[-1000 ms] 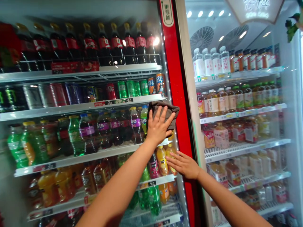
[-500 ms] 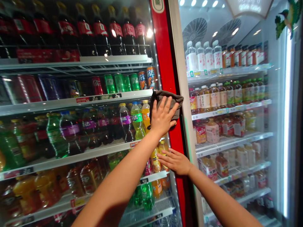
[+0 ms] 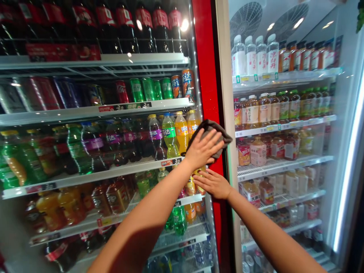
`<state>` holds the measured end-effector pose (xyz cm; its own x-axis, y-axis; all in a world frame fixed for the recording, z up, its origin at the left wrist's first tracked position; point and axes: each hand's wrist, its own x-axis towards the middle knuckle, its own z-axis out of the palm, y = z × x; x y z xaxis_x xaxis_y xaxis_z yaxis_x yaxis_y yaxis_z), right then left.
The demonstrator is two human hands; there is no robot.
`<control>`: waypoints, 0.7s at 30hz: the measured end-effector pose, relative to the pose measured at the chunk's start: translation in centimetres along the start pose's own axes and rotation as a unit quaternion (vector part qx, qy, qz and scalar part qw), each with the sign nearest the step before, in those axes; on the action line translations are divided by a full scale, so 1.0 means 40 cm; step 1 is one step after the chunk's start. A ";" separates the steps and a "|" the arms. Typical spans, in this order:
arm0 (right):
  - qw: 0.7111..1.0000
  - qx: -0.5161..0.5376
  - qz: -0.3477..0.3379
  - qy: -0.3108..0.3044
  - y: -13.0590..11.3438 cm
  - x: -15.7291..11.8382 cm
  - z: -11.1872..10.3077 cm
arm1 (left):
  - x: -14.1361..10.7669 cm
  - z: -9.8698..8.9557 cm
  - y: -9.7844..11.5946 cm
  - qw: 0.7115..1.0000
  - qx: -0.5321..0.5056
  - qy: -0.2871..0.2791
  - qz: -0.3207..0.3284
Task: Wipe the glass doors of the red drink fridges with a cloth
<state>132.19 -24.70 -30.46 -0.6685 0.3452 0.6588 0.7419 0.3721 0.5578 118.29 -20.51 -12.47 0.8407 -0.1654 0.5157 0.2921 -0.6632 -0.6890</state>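
My left hand (image 3: 203, 149) lies flat with fingers spread on a dark grey-brown cloth (image 3: 223, 140), pressing it against the right side of a closed drinks fridge door. The cloth spans the edge of the glass and the red door frame (image 3: 209, 64). Just below it, my right hand (image 3: 213, 184) is open, fingers stretched out at the glass and frame, with nothing in it. Behind the glass near my hands stand orange soda bottles (image 3: 181, 131) and a yellow-green soda bottle (image 3: 168, 136). Part of the cloth is hidden under my left palm.
Shelves of cola bottles (image 3: 143, 28), green cans (image 3: 137, 90) and other drinks fill the left fridge. To the right, past a beige frame edge (image 3: 224, 45), another fridge holds water bottles (image 3: 273, 53) and tea bottles (image 3: 264, 108). A bright light strip (image 3: 349, 163) runs down its side.
My left hand has slid the cloth down along the door's right side. My right hand stays at nearly the same place on the door. The view has shifted, so the shelves appear higher.
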 end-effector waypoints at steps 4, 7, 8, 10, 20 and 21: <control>1.000 0.002 0.001 -0.004 -0.002 -0.001 -0.001 | -0.055 -0.004 -0.006 0.998 0.007 -0.032 0.053; 1.000 -0.013 -0.010 0.004 -0.006 0.004 -0.008 | -0.098 -0.031 -0.036 0.994 0.034 0.010 -0.099; 1.000 -0.015 -0.008 0.008 -0.009 0.005 -0.009 | -0.116 -0.035 -0.035 0.988 0.043 0.023 -0.150; 1.000 -0.007 0.001 0.007 -0.013 0.005 -0.008 | -0.154 -0.029 -0.016 0.980 0.053 0.030 -0.191; 0.997 0.048 0.046 -0.029 -0.043 0.013 -0.068 | -0.288 -0.083 -0.075 0.970 0.049 0.005 -0.240; 0.996 0.055 0.058 -0.027 -0.055 0.019 -0.077 | -0.318 -0.088 -0.073 0.954 0.057 0.014 -0.293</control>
<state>130.23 -27.90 -29.63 -0.5827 0.4362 0.6857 0.8061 0.4178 0.4192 105.15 -19.03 -15.22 0.5051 0.1897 0.8420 0.7582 -0.5635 -0.3280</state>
